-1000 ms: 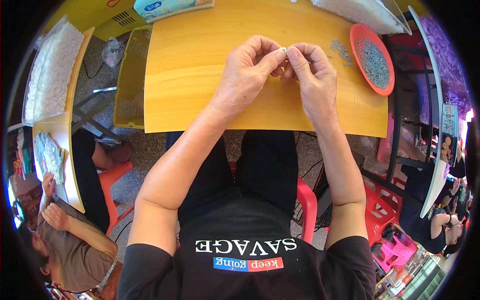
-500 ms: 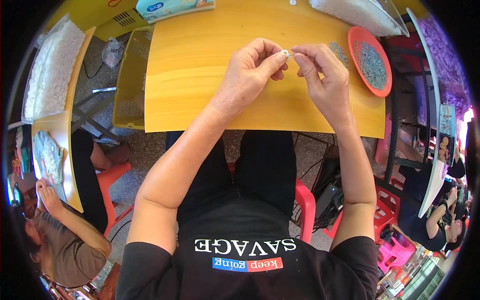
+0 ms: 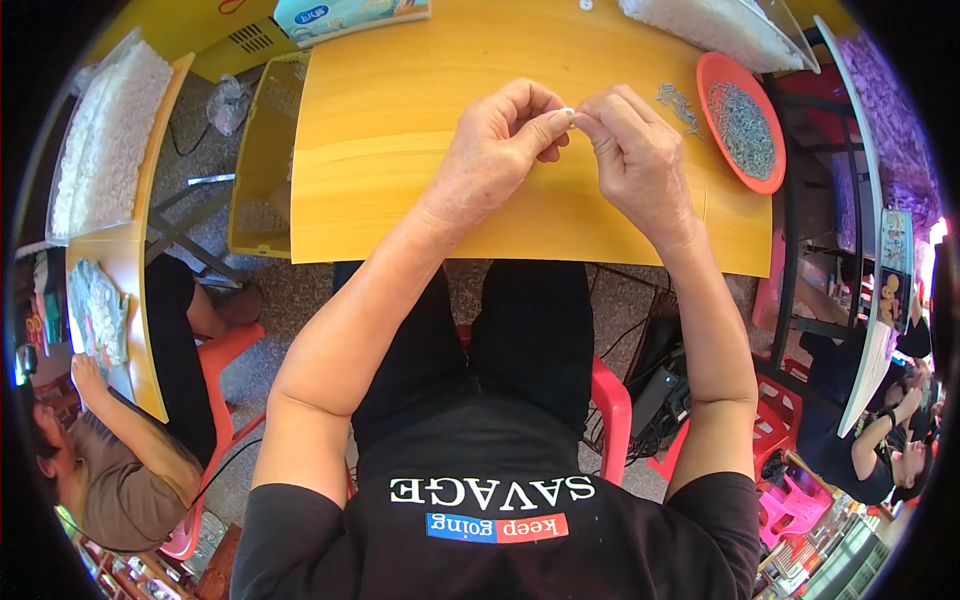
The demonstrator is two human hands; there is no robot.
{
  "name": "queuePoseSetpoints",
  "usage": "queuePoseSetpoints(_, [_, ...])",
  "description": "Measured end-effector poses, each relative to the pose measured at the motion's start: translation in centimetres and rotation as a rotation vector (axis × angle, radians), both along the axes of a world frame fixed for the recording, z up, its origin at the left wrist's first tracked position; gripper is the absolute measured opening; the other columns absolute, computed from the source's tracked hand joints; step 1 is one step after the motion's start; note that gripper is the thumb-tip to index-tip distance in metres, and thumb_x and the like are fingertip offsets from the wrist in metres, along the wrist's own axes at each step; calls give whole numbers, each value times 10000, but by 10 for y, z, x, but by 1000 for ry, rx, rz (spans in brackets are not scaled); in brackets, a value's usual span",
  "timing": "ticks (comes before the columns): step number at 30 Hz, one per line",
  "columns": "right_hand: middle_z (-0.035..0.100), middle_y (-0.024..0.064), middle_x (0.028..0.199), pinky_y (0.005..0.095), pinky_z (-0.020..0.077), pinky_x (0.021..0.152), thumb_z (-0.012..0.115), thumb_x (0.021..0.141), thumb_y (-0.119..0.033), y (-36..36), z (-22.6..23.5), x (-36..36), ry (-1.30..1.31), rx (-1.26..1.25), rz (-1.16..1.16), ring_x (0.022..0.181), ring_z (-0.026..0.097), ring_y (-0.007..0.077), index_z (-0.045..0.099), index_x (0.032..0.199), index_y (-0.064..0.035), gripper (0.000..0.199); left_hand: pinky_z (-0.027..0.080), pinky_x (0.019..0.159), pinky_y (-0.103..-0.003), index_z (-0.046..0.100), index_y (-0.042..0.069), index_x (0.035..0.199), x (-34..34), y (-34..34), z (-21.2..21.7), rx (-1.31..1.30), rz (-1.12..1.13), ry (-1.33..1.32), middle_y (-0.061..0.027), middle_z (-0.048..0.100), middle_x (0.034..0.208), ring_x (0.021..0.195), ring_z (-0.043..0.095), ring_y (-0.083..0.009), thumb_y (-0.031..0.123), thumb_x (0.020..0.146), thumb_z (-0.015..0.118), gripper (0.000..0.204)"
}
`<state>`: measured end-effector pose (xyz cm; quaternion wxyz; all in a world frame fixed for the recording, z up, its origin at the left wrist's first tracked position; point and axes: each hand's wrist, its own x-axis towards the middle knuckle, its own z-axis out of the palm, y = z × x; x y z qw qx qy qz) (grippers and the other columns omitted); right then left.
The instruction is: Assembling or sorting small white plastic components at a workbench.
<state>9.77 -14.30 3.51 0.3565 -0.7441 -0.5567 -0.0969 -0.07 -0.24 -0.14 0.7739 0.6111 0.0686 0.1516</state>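
Note:
Above the middle of the wooden table (image 3: 400,190), my left hand (image 3: 508,135) pinches a small white piece (image 3: 568,112) between thumb and forefinger. Only a bit of that piece shows, so its exact kind is unclear. My right hand (image 3: 632,142) meets it from the other side, fingers curled and fingertips pressed together. Whatever those fingertips grip is too small to make out. To the right of my hands lies a loose cluster of small grey metal screw-like pieces (image 3: 680,107). Beside it stands a red plate (image 3: 707,75) heaped with the same pieces (image 3: 742,130).
A clear bin of white pieces (image 3: 710,30) stands at the far right, and a tissue pack (image 3: 350,15) at the far left. Left of the table is a yellow crate (image 3: 262,200). A co-worker (image 3: 140,470) sits at another table on the left; others sit on the right.
My right hand has turned and closed in on the white piece, its fingers now more curled. My left hand stays nearly where it was. The co-worker at left has shifted.

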Motion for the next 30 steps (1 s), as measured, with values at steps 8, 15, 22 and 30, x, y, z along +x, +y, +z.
queuePoseSetpoints(8, [588, 145, 818, 384, 492, 616, 649, 867, -45, -1, 5, 3, 155, 83, -31, 726, 610, 336, 609, 897, 2, 69, 482, 678, -225, 585, 2, 955, 4, 0, 2, -31, 17, -10, -26, 616, 807, 738, 574, -87, 149, 962, 607, 149])
queuePoseSetpoints(15, [545, 155, 771, 405, 452, 576, 627, 852, 2, -2, 0, 5, 64, 18, 48, 690, 567, 347, 568, 844, 10, 61, 452, 704, -223, 593, 20, 933, -1, -2, 4, -83, -9, 44, -13, 605, 802, 741, 547, -82, 144, 962, 607, 128])
queuePoseSetpoints(22, [552, 139, 748, 383, 453, 560, 633, 871, -26, 2, 5, 9, 155, 23, 77, 650, 578, 286, 569, 840, 26, 88, 449, 720, -221, 590, 30, 952, 0, -1, 7, -97, -18, 40, -7, 602, 819, 749, 548, -82, 162, 962, 610, 134])
queuePoseSetpoints(30, [662, 123, 836, 335, 541, 578, 579, 946, -195, 41, 31, 89, 607, -486, -257, 674, 660, 178, 647, 958, 31, 235, 458, 717, -216, 603, 40, 966, 2, 3, 3, -265, 6, 20, -7, 615, 828, 740, 561, -73, 176, 955, 627, 139])
